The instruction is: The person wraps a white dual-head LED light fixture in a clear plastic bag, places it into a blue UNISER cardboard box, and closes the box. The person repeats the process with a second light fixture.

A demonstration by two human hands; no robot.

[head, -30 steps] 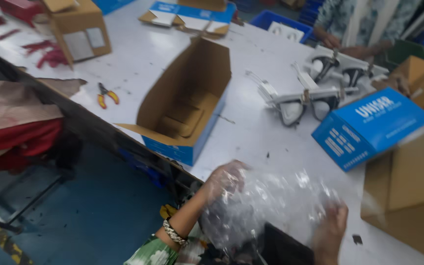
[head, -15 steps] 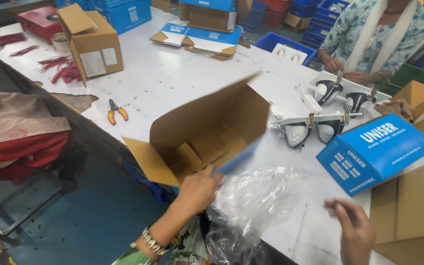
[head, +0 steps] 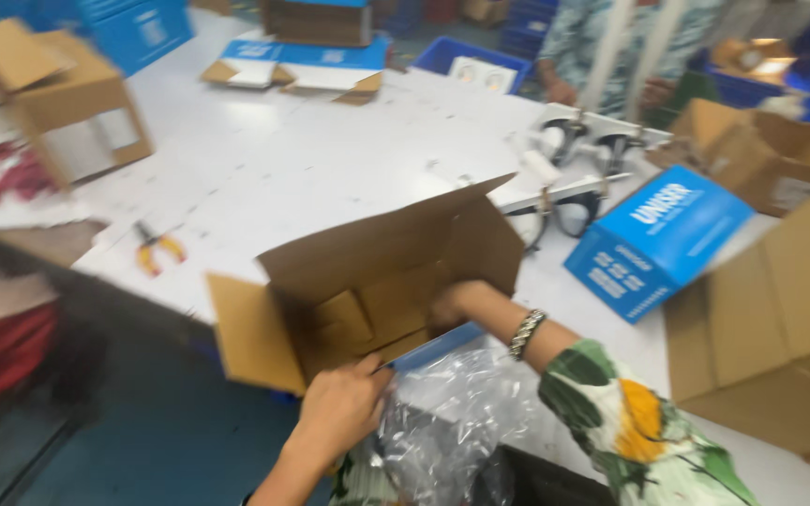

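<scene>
Currently: left hand [head: 344,403], fingers curled, pinches the near blue-edged flap of the open brown corrugated box [head: 377,281] at the table [head: 330,159] edge; right hand [head: 452,305] reaches inside the box, grip hidden, so cannot tell how open. Versus 0.5 s ago, the right hand has moved from beside the crinkled clear plastic bag [head: 442,422] into the box, now tipped open-side toward the wearer.

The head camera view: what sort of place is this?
Probably a packing area in a workshop or small factory. A long white table holds open cardboard cartons, closed blue boxes and metal fittings, and a second person works across the table.
</scene>
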